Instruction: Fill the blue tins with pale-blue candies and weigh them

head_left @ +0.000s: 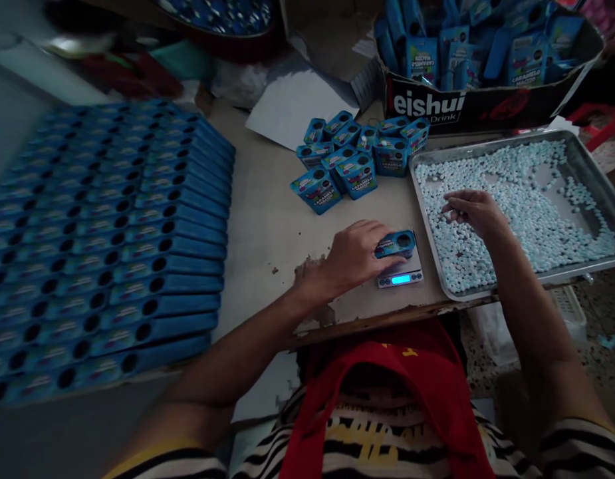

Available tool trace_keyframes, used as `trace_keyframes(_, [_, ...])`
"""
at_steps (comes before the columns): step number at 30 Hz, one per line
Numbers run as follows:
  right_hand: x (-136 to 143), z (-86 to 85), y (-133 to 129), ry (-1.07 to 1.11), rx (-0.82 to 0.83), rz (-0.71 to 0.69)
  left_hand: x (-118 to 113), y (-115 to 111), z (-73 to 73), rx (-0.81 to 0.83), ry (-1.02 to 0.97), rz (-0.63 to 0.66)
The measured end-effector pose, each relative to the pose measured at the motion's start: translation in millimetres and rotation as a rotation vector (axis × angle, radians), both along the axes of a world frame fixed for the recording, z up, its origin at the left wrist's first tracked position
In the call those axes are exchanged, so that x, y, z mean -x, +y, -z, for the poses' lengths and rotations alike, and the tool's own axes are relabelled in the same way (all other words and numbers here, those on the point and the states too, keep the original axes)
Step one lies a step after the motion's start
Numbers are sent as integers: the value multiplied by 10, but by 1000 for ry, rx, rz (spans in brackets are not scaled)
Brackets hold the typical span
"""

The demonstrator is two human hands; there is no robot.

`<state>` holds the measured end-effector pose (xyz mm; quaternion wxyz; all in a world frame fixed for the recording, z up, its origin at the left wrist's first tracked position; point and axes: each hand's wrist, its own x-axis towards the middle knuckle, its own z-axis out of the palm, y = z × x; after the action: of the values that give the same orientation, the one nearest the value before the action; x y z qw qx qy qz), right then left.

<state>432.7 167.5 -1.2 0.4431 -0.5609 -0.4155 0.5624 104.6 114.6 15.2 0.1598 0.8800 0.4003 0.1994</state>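
My left hand (360, 256) grips a small blue candy box (397, 245) printed with "Caramelo Macizo", its round hole facing up. The box is on a small digital scale (407, 274) with a lit blue display. Over the left part of a metal tray (433, 249), my right hand (474, 209) has its fingers pinched together, with a pale candy showing at the fingertips. Small white and pale blue candies (529, 223) cover much of the tray floor. Beyond my left hand stands a loose group of similar blue boxes (358, 174).
Long rows of blue boxes (160, 223) with round holes fill the table's left side. A black-sided carton (474, 110) full of blue boxes stands behind the tray. White cardboard (294, 103) lies at the back, near a round tub (237, 43) of shiny blue packets.
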Motion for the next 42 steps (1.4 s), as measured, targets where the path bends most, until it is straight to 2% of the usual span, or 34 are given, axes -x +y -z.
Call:
trace_keyframes(3, [74, -35, -18, -134, 31, -116, 219, -135, -22, -66, 42, 18])
trace_keyframes(5, [133, -140, -50, -261, 13, -235, 439, -232, -26, -104, 44, -44])
trace_keyframes(9, [241, -537, -150, -429, -71, -469, 901, -412, 28, -116, 72, -199])
trace_keyframes(13, [354, -916, -235, -361, -16, -542, 1143, -535, 62, -205, 24, -195])
trace_keyframes(16, [452, -1079, -299, -312, 35, -490, 1146, -543, 31, -286, -53, -231])
trace_keyframes(18, [514, -1149, -342, -327, 60, -472, 1106, -513, 2, -282, -92, -215])
trace_keyframes(23, [601, -1272, -411, -527, 28, -441, 1007, -465, -52, -232, -210, -197])
trace_keyframes(27, [630, -1353, -414, -685, -50, -510, 1002, -487, -37, -205, -254, -243])
trace_keyframes(31, [703, -1392, -384, -699, -70, -556, 1033, -521, 41, -180, -280, -240])
trace_keyframes(36, [783, -1387, -362, -624, -49, -539, 1001, -555, 111, -103, -302, -204])
trace_keyframes(42, [793, -1367, -379, -530, -10, -504, 750, -508, 152, 34, -349, -319])
